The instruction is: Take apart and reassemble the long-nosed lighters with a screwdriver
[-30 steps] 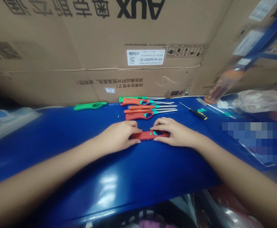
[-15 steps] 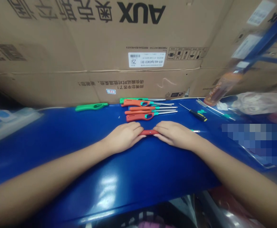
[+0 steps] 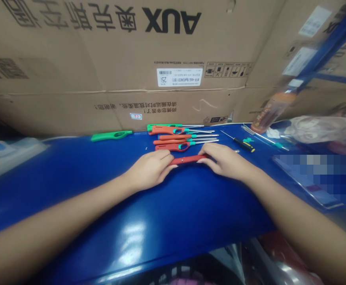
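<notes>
Between my two hands, just above the blue table [image 3: 161,213], is a red lighter [image 3: 187,160] of the long-nosed kind, lying nearly level. My left hand [image 3: 152,166] is closed round its left end. My right hand [image 3: 224,160] pinches it farther right, hiding most of the nose, whose metal tip shows beyond the knuckles. Just behind lie several red and orange long-nosed lighters [image 3: 173,147] with turquoise collars and metal noses pointing right. A green lighter [image 3: 161,127] is at the back of that group.
To the left lies a green lighter body [image 3: 109,136]. A black-and-yellow screwdriver [image 3: 244,145], metal rods [image 3: 267,138] and an orange bottle [image 3: 272,113] are on the right, near a clear plastic bag [image 3: 324,128]. A large cardboard box [image 3: 107,71] walls off the back.
My right hand has slid right along the red lighter, so more of its body shows between my hands. The lighter has tilted slightly, its right side higher. The view has shifted a little.
</notes>
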Demonstrator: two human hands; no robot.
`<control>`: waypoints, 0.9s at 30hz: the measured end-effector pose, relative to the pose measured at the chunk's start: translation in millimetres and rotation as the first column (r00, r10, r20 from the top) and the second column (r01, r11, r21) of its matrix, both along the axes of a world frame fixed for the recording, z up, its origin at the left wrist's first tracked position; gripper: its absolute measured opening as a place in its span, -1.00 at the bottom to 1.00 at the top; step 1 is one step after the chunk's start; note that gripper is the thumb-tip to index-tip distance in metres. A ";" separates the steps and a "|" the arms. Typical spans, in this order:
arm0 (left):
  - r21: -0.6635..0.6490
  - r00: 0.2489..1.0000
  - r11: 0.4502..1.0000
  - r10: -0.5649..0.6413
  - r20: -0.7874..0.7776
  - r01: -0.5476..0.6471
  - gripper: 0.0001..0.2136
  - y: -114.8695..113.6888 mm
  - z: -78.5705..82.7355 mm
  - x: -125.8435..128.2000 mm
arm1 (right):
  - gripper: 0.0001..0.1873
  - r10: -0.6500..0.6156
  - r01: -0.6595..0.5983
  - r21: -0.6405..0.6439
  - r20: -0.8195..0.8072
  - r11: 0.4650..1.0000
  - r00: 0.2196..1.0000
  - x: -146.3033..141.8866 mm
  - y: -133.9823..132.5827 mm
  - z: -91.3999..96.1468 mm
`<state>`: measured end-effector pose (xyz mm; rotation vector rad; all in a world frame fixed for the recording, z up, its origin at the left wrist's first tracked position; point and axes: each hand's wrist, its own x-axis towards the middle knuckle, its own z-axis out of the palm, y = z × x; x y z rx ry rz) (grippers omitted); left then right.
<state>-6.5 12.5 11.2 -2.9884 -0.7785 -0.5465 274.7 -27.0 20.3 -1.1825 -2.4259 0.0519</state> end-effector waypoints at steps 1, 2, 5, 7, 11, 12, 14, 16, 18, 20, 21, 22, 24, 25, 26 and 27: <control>-0.057 1.000 0.998 0.010 0.028 -0.008 -0.69 -1.2 0.2 0.9 | -0.82 -0.002 0.001 0.014 0.018 1.000 1.000 -0.3 -0.3 0.2; -0.142 0.997 0.990 0.026 0.066 -0.017 -0.69 -2.6 0.2 2.3 | -0.80 -0.005 0.004 0.024 0.031 1.000 1.000 -1.0 -0.5 0.3; -0.560 0.963 0.828 0.151 0.223 0.000 -0.67 -7.2 0.0 9.7 | -0.76 0.003 -0.003 0.019 0.018 1.000 1.000 -4.5 -1.1 0.1; -0.830 0.917 0.552 0.284 0.280 0.082 -0.62 -10.0 0.1 15.7 | -0.67 0.055 -0.056 0.020 0.028 0.998 0.998 -8.3 -2.2 -0.1; -0.958 0.895 0.212 0.363 0.259 0.192 -0.63 -15.2 4.2 21.1 | -0.64 0.159 -0.161 0.036 0.070 0.986 0.985 -18.4 -7.0 -1.1; -0.946 0.903 0.266 0.336 0.269 0.183 -0.64 -16.4 5.8 20.4 | -0.68 0.164 -0.166 0.026 0.056 0.986 0.985 -20.8 -8.5 -1.3; -0.850 0.922 0.507 0.241 0.302 0.146 -0.65 -18.6 8.6 17.1 | -0.69 0.168 -0.168 0.001 0.006 0.986 0.986 -24.8 -11.6 -1.8; -0.649 0.948 0.750 0.104 0.301 0.124 -0.66 -19.8 9.6 12.7 | -0.70 0.180 -0.180 -0.015 -0.025 0.984 0.983 -27.5 -14.5 -2.4; -0.475 0.969 0.868 -0.027 0.244 0.144 -0.70 -19.6 8.7 8.6 | -0.70 0.200 -0.201 -0.018 -0.044 0.979 0.979 -29.0 -16.7 -3.1; -0.405 0.977 0.899 -0.097 0.189 0.167 -0.71 -17.4 6.6 5.8 | -0.71 0.216 -0.218 -0.035 -0.066 0.975 0.974 -29.2 -17.4 -3.3; -0.392 0.978 0.904 -0.112 0.175 0.174 -0.70 -15.6 5.5 4.9 | -0.71 0.219 -0.224 -0.052 -0.079 0.973 0.972 -28.6 -17.1 -2.9; -0.382 0.979 0.907 -0.120 0.166 0.176 -0.70 -13.4 4.5 4.2 | -0.70 0.219 -0.225 -0.066 -0.085 0.972 0.972 -27.4 -16.3 -2.2; -0.371 0.980 0.913 -0.123 0.155 0.173 -0.70 -8.5 2.8 3.3 | -0.69 0.197 -0.199 -0.067 -0.037 0.978 0.980 -22.9 -13.9 0.7; -0.368 0.981 0.914 -0.120 0.151 0.169 -0.70 -6.1 2.2 2.9 | -0.67 0.170 -0.169 -0.044 0.018 0.985 0.985 -19.7 -12.3 2.5; -0.368 0.982 0.915 -0.117 0.149 0.165 -0.70 -3.7 1.9 2.4 | -0.65 0.136 -0.136 -0.009 0.084 0.991 0.987 -16.1 -10.7 4.3; -0.367 0.982 0.916 -0.113 0.155 0.163 -0.71 -1.7 1.7 1.9 | -0.65 0.100 -0.106 0.029 0.149 0.994 0.984 -12.4 -9.1 5.8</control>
